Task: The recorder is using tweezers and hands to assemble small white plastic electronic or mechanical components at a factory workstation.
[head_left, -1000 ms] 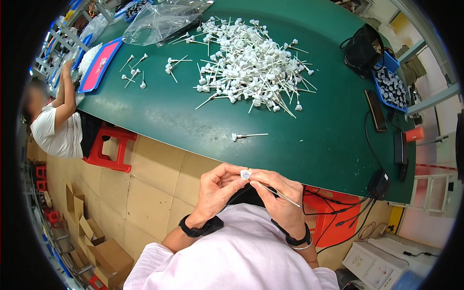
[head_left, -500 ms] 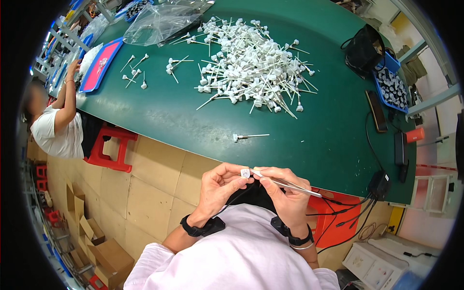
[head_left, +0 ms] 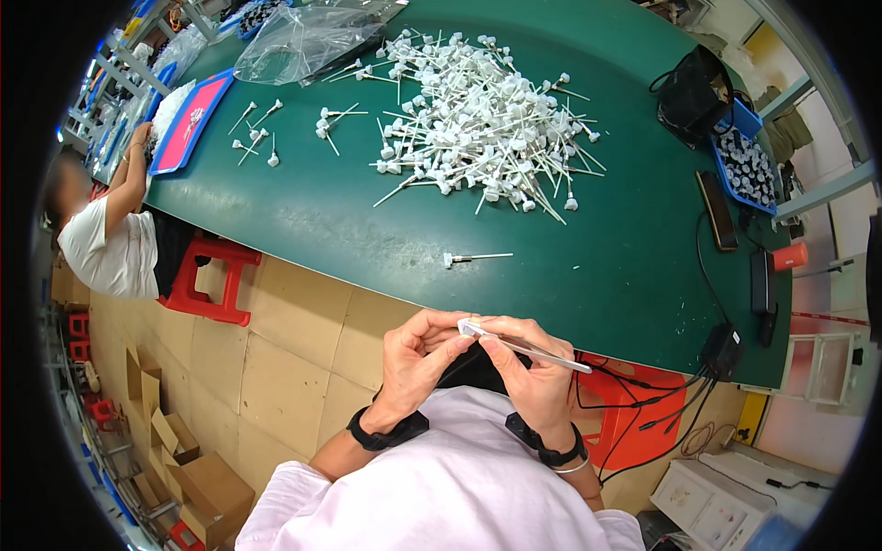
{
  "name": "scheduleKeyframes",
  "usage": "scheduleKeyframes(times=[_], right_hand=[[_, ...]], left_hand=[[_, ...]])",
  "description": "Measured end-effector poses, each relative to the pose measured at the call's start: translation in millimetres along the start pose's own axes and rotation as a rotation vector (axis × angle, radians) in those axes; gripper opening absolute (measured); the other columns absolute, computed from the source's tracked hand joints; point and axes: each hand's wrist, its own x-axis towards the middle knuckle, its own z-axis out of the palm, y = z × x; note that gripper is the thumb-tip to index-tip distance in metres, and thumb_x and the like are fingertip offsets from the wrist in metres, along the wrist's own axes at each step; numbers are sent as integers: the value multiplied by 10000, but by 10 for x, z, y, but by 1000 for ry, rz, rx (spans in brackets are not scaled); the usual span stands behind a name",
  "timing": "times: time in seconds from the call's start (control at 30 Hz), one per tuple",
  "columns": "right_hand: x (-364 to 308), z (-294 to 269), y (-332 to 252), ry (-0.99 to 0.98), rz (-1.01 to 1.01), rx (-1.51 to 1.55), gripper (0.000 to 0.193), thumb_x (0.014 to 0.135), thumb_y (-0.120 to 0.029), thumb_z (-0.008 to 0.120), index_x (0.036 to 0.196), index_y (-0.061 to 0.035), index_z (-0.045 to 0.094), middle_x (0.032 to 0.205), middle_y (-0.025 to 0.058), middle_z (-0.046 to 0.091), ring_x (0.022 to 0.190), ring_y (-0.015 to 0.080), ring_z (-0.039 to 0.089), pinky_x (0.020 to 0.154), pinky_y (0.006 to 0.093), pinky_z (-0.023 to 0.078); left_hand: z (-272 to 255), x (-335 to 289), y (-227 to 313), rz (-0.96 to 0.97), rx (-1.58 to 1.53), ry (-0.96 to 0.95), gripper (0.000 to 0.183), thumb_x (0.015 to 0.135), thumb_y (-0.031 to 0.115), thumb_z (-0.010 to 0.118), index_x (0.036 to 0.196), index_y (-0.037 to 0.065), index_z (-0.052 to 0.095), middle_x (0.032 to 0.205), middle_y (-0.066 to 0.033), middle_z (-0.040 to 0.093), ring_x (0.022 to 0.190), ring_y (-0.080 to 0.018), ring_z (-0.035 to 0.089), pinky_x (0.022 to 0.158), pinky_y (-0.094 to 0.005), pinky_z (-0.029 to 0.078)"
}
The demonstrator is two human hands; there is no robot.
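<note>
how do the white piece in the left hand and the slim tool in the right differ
The white piece is short and blocky; the slim tool is long and thin. The white piece is white, the slim tool silvery. The left hand holds the white piece, the right hand the slim tool. Both are hand-held.

Worn are a pale pink shirt point(head_left: 441, 487), black wrist straps point(head_left: 366, 435) with boxy modules point(head_left: 411, 428), and a thin right-wrist bangle point(head_left: 571, 467).

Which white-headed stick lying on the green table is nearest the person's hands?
The lone stick on the near side of the pile, its head to the left. The others lie farther off, heaped in that pile or scattered left of it.
</note>
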Motion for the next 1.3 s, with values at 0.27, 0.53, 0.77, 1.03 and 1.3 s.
scheduleKeyframes(times=[0.27,0.53,0.77,1.03,1.3], right_hand=[[-7,-4,9,-1,1,-29,141,847,-18,684,987,4,683,938,111,715,810,164,698,725,251,546],[-13,-12,23,-4,0,-48,141,840,-26,693,979,-8,687,936,105,716,803,175,700,709,260,542],[-4,-29,47,-26,-97,-78,148,816,-3,698,963,-10,686,941,113,717,821,212,706,705,287,552],[68,-198,48,-151,-149,-104,142,798,13,704,938,2,685,961,146,711,859,224,705,739,284,561],[83,-236,13,-146,-49,77,126,831,21,677,956,9,687,939,126,709,806,178,698,700,257,554]], left_hand=[[16,-1,-18,53,59,19,230,876,-51,628,1102,-73,589,1083,-161,672,988,-185,663,883,-276,537],[15,-8,-19,65,114,20,228,875,-46,633,1100,-67,599,1073,-152,679,976,-182,669,867,-267,540],[-15,8,34,2,125,-29,224,875,-38,637,1095,-69,604,1053,-141,681,959,-172,670,851,-267,543],[-149,49,157,-304,-36,-204,206,897,17,631,1088,-58,606,1065,-141,676,916,-187,679,771,-273,555],[-140,61,169,-309,-10,-174,209,897,33,637,1084,-56,606,1055,-140,678,903,-181,680,760,-266,551]])
